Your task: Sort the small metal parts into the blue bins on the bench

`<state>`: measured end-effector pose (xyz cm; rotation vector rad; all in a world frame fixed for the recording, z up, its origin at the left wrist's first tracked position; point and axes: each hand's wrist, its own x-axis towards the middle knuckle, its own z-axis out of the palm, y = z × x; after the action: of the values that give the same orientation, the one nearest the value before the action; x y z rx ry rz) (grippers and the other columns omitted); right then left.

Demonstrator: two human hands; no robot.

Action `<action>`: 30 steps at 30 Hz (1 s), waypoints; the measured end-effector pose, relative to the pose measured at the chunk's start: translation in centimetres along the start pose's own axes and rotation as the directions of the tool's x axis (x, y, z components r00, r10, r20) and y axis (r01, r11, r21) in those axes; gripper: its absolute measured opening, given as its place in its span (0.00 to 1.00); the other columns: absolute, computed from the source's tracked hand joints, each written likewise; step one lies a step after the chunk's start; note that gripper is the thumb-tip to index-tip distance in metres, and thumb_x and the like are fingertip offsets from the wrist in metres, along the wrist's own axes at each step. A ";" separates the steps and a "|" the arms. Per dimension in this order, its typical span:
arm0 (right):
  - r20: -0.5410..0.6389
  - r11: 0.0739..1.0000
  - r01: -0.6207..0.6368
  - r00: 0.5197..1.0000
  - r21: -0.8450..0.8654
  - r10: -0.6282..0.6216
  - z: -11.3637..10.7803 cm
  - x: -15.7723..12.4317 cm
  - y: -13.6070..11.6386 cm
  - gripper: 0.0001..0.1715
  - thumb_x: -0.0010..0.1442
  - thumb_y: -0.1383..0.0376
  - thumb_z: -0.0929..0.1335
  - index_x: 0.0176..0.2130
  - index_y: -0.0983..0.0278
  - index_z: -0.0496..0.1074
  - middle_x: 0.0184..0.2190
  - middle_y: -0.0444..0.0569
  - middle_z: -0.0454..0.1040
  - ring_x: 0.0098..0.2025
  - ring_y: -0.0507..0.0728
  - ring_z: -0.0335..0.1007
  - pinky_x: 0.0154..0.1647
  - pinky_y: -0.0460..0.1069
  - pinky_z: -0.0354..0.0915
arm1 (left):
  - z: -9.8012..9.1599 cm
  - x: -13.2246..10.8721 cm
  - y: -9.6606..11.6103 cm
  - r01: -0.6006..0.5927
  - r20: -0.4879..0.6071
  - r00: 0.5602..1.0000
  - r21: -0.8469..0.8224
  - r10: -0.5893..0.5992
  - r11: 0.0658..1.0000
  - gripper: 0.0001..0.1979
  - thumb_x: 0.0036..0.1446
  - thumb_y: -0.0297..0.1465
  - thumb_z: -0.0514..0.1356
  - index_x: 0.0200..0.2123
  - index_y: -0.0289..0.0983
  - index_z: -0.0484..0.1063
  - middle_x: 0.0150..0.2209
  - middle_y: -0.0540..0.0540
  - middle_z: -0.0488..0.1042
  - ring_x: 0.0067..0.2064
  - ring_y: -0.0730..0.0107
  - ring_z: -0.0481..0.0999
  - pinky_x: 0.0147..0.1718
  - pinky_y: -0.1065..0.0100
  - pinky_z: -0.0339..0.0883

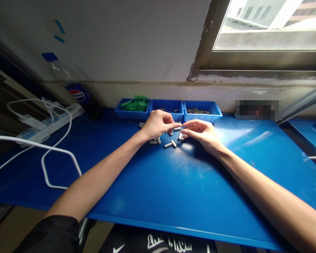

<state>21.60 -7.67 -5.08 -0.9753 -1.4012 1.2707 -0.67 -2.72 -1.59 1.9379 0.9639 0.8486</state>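
I see the person's left hand (158, 123) and right hand (203, 133), fingertips close together near the frame's centre, among small metallic pieces (168, 145) on a blue table (158, 189); whether either grips one, I can't tell. Three blue trays (205, 118) sit just above, a bottle (77, 92) upper left, a window (265, 38) upper right.

a black sleeve (51, 233) with a plain hem covers the upper part of the left arm (107, 163); the right arm (263, 189) is bare as far as it shows. the left hand (158, 124) and right hand (200, 133) are bare too. over the lap, black clothing (137, 235) carries bold white lettering (170, 242), hard to read, and a white tick (118, 248).
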 end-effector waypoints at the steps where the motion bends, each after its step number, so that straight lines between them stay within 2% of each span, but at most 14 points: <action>1: 0.008 1.000 -0.005 1.000 0.009 0.005 0.0 0.0 -0.1 0.21 0.52 0.54 0.82 0.42 0.61 0.81 0.33 0.48 0.83 0.33 0.58 0.80 0.42 0.55 0.77 | 0.2 0.0 -0.1 0.001 -0.005 1.000 0.000 -0.001 1.000 0.22 0.53 0.47 0.72 0.25 0.32 0.80 0.23 0.42 0.81 0.25 0.66 0.81 0.26 0.71 0.71; 4: 0.026 1.000 -0.014 1.000 -0.009 0.014 0.0 0.1 -0.1 0.19 0.54 0.53 0.81 0.40 0.61 0.81 0.31 0.47 0.82 0.32 0.56 0.78 0.39 0.53 0.76 | 0.8 0.0 -0.5 0.003 -0.047 0.999 -0.049 -0.006 0.999 0.22 0.52 0.47 0.73 0.26 0.32 0.80 0.24 0.43 0.81 0.25 0.67 0.81 0.26 0.71 0.71; 7: -0.022 0.999 0.007 1.000 -0.048 -0.008 0.1 0.3 0.1 0.19 0.54 0.52 0.81 0.37 0.61 0.78 0.29 0.44 0.79 0.28 0.53 0.73 0.32 0.49 0.72 | 1.3 0.0 -0.6 0.012 -0.095 0.995 -0.176 -0.029 0.984 0.21 0.50 0.46 0.75 0.30 0.32 0.81 0.28 0.41 0.83 0.28 0.65 0.83 0.29 0.69 0.75; 10: -0.049 0.999 0.041 0.998 -0.007 -0.042 0.1 0.4 0.4 0.20 0.54 0.53 0.81 0.37 0.59 0.75 0.30 0.43 0.79 0.30 0.53 0.74 0.35 0.50 0.73 | 1.7 -0.1 -0.7 0.031 -0.078 0.996 -0.267 -0.054 0.963 0.21 0.48 0.44 0.76 0.34 0.31 0.82 0.32 0.39 0.85 0.34 0.61 0.86 0.33 0.66 0.79; 12: -0.036 0.998 0.052 0.998 0.041 -0.050 0.0 0.4 0.5 0.19 0.57 0.53 0.80 0.38 0.59 0.73 0.29 0.44 0.80 0.31 0.55 0.77 0.38 0.52 0.74 | 1.8 -0.1 -0.6 0.034 -0.061 0.997 -0.256 -0.051 0.966 0.19 0.48 0.41 0.76 0.35 0.32 0.82 0.35 0.39 0.86 0.37 0.59 0.86 0.35 0.65 0.80; 16: -0.026 0.991 0.035 0.999 0.132 -0.032 -0.4 0.5 0.7 0.19 0.57 0.56 0.80 0.42 0.57 0.73 0.30 0.44 0.82 0.32 0.57 0.80 0.40 0.53 0.76 | 1.8 -0.3 -0.2 -0.004 -0.045 0.999 -0.157 -0.004 0.988 0.13 0.51 0.36 0.74 0.36 0.33 0.84 0.35 0.41 0.86 0.37 0.59 0.87 0.39 0.65 0.81; 21: 0.040 0.997 0.018 0.999 0.077 -0.021 -0.9 0.6 1.1 0.15 0.57 0.56 0.80 0.42 0.60 0.82 0.33 0.47 0.84 0.34 0.58 0.81 0.42 0.54 0.77 | 1.6 -0.3 0.2 -0.054 0.014 0.998 -0.070 0.055 0.996 0.10 0.55 0.34 0.72 0.37 0.34 0.84 0.36 0.43 0.86 0.38 0.61 0.87 0.40 0.66 0.80; 24: -0.042 0.998 0.033 0.999 0.054 -0.031 -0.8 0.6 1.5 0.14 0.57 0.57 0.80 0.42 0.60 0.83 0.35 0.48 0.85 0.36 0.59 0.83 0.45 0.55 0.78 | 0.9 -0.1 0.3 -0.070 0.022 0.997 0.041 0.069 0.997 0.09 0.58 0.34 0.69 0.39 0.34 0.84 0.38 0.43 0.86 0.39 0.62 0.86 0.42 0.67 0.80; 26: -0.134 0.996 0.086 0.988 0.028 -0.082 -0.7 0.7 1.7 0.15 0.57 0.57 0.80 0.43 0.59 0.83 0.39 0.49 0.86 0.41 0.61 0.84 0.49 0.57 0.78 | -0.1 0.0 0.4 -0.075 0.019 0.997 0.196 0.073 0.978 0.11 0.59 0.34 0.68 0.43 0.35 0.84 0.38 0.43 0.86 0.39 0.62 0.86 0.42 0.67 0.79; 28: -0.203 0.989 0.146 0.969 0.013 -0.140 -0.5 0.7 1.7 0.20 0.56 0.57 0.80 0.48 0.57 0.82 0.48 0.50 0.85 0.48 0.63 0.83 0.55 0.59 0.77 | -1.3 0.0 0.6 -0.085 0.075 0.995 0.395 0.060 0.915 0.15 0.56 0.34 0.70 0.46 0.36 0.84 0.39 0.42 0.85 0.40 0.61 0.84 0.41 0.67 0.77; 30: -0.229 0.984 0.180 0.958 0.017 -0.171 -0.4 0.8 1.6 0.30 0.56 0.57 0.81 0.56 0.53 0.78 0.59 0.50 0.79 0.53 0.64 0.82 0.59 0.61 0.75 | -2.2 -0.1 0.6 -0.092 0.156 0.988 0.507 0.014 0.857 0.16 0.52 0.33 0.71 0.45 0.37 0.84 0.40 0.42 0.84 0.41 0.60 0.83 0.40 0.68 0.75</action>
<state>21.77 -6.61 -6.61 -0.9177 -1.2515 1.0171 -2.27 -2.26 -0.06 2.4522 1.1322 0.4920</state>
